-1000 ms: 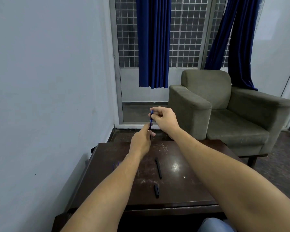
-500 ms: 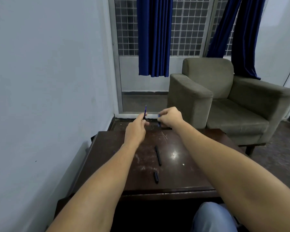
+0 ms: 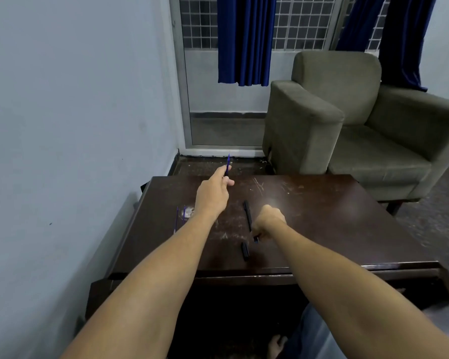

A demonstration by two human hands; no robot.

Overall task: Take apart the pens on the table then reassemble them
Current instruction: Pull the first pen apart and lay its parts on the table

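My left hand [image 3: 213, 195] is raised over the far left of the dark wooden table [image 3: 322, 229] and pinches a thin blue pen refill [image 3: 227, 164] that points upward. My right hand [image 3: 268, 222] hovers low over the table's middle, fingers closed on a small dark blue pen piece [image 3: 256, 239] at its tip. A long black pen barrel [image 3: 247, 213] lies on the table just left of that hand. A short black cap [image 3: 245, 250] lies nearer the front edge. Thin blue refills [image 3: 180, 216] rest on the table's left side.
A grey wall [image 3: 62, 125] runs close along the table's left side. An olive armchair [image 3: 360, 130] stands beyond the table's far right corner. Blue curtains [image 3: 245, 40] hang over a barred window behind. My knee [image 3: 314, 332] shows below the table's front edge.
The two hands have come apart. My right hand dropped from the refill down to the table beside the black barrel, carrying a small dark piece. My left hand keeps the refill up.
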